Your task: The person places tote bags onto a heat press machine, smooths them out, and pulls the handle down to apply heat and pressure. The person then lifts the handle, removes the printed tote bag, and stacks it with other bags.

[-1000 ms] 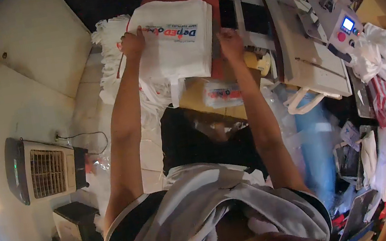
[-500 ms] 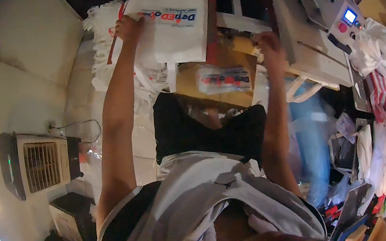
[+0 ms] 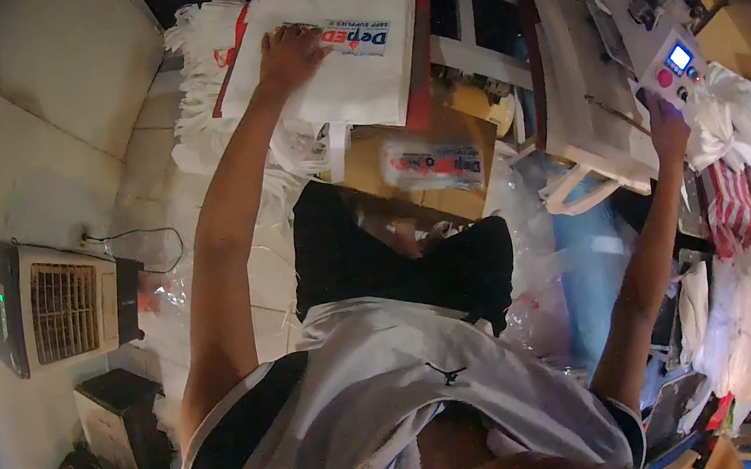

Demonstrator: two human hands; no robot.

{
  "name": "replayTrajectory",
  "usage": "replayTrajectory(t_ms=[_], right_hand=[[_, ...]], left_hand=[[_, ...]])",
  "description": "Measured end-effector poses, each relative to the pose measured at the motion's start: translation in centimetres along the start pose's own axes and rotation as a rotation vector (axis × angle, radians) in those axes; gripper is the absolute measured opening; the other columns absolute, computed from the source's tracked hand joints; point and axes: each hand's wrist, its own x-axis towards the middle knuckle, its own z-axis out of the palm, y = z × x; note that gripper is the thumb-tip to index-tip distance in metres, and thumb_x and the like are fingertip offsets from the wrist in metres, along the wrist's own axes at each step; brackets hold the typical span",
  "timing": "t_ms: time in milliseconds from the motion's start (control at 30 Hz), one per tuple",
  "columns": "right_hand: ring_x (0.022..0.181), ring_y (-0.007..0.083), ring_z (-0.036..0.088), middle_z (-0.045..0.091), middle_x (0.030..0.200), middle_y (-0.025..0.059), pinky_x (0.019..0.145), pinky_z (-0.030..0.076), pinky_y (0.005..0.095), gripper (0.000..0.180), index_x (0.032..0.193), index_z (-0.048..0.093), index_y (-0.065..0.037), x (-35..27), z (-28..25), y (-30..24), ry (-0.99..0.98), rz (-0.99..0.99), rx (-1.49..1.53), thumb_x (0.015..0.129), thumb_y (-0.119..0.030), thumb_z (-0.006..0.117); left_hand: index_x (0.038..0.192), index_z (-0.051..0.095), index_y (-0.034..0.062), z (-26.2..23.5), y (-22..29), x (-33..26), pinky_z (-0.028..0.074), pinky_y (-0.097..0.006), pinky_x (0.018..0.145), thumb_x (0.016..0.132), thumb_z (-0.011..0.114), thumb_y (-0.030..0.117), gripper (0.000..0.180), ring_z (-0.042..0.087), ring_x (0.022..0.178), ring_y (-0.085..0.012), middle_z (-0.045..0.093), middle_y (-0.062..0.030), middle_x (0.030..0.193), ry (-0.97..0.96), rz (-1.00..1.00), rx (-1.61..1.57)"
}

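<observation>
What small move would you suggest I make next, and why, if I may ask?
I would probably secure the right hand's grip at the control box, since that hand is at its lower edge, beneath the red button, though its hold is unclear; the left hand lies palm-down on the white bags.

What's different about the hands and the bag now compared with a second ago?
The right hand has swung right, from beside the white bag to just below the control panel; whether it grips anything there is unclear. The left hand has moved right from the bag's left edge and lies spread on it, covering part of the print. The bag stayed put.
</observation>
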Motion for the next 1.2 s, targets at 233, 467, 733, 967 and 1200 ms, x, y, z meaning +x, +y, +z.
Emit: replayTrajectory(t_ms=[233,467,733,967,1200], right_hand=[[0.090,0.0392,0.068,0.074,0.098,0.0164,0.081,0.054,0.0479,0.040,0.111,0.076,-0.014,-0.7,1.6,0.7,-0.145,0.087,0.001,0.102,-0.044,0.052],[0.093,0.0365,0.067,0.073,0.102,0.0149,0.085,0.052,0.0474,0.039,0.116,0.074,-0.016,-0.8,1.4,0.0,-0.130,0.103,0.089,0.102,-0.044,0.051],[0.088,0.0357,0.067,0.073,0.101,0.0145,0.080,0.053,0.0493,0.038,0.116,0.074,-0.018,-0.6,3.0,1.1,-0.103,0.089,0.023,0.101,-0.045,0.053],[0.090,0.0362,0.068,0.074,0.100,0.0138,0.081,0.054,0.0488,0.039,0.115,0.075,-0.020,-0.6,3.0,0.5,-0.098,0.131,0.068,0.100,-0.048,0.052],[0.087,0.0362,0.069,0.075,0.096,0.0124,0.080,0.054,0.0491,0.040,0.114,0.075,-0.021,-0.7,3.5,-0.7,-0.029,0.056,-0.072,0.100,-0.051,0.052]], left_hand=[[0.136,0.060,0.0241,-0.2,-0.1,-0.1,0.028,-0.065,0.115,0.093,0.055,0.062,0.058,0.039,0.142,-0.0390,0.049,-0.0163,0.147,-0.011,-0.105,0.155],[0.135,0.061,0.0258,-0.3,-2.0,0.9,0.032,-0.063,0.113,0.092,0.055,0.062,0.057,0.044,0.139,-0.0306,0.051,-0.0107,0.147,0.156,-0.148,0.039],[0.133,0.064,0.0257,-0.2,-0.9,0.6,0.033,-0.061,0.112,0.094,0.055,0.060,0.053,0.049,0.134,-0.0314,0.059,-0.0109,0.138,-0.041,-0.136,0.099],[0.128,0.067,0.0242,-1.1,-0.2,0.4,0.035,-0.061,0.110,0.093,0.056,0.057,0.049,0.055,0.123,-0.0353,0.062,-0.0145,0.126,-0.014,-0.121,0.128],[0.128,0.067,0.0211,-0.8,-0.7,0.8,0.036,-0.060,0.108,0.095,0.055,0.055,0.049,0.058,0.122,-0.0327,0.062,-0.0128,0.128,0.060,-0.098,0.108]])
